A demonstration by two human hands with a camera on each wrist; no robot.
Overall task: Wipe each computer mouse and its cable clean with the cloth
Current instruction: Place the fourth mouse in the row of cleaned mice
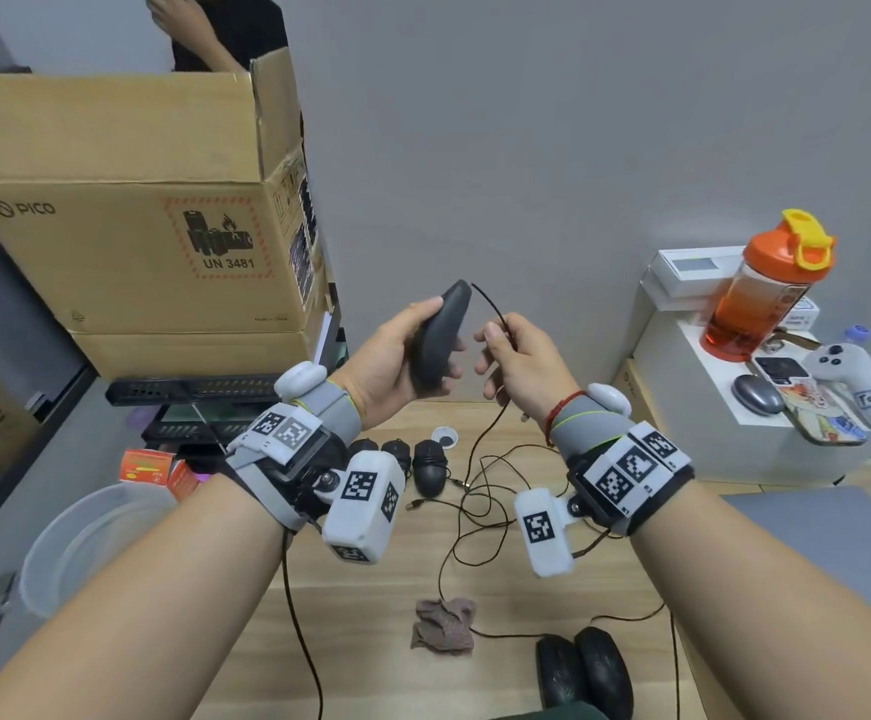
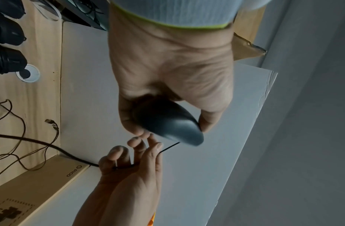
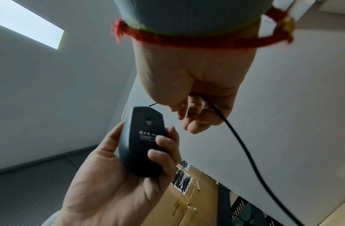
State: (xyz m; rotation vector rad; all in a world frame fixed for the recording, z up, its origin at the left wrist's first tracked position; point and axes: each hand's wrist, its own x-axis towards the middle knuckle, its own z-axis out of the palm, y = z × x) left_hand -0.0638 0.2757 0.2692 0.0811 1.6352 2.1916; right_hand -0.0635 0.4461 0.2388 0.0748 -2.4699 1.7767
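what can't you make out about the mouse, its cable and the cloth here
- Mouse top side: head view shows it edge-on; left hand covers the rest.
- Underside label: right wrist view, print too small and blurred.
- Cable plug end: head view, lost among tangled cables on the desk.
- Cloth: crumpled, dirt not judgeable.

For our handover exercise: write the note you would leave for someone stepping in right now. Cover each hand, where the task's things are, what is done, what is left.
Left hand: grips a black mouse, raised above the desk, underside towards the right hand.
Right hand: holds that mouse's cable just behind the mouse.
Cloth: crumpled on the desk, in neither hand.
Other mice: three at the desk's far side, two near the front edge.
Done: cannot tell which are wiped.
Left: pick up the cloth, wipe this mouse and cable.
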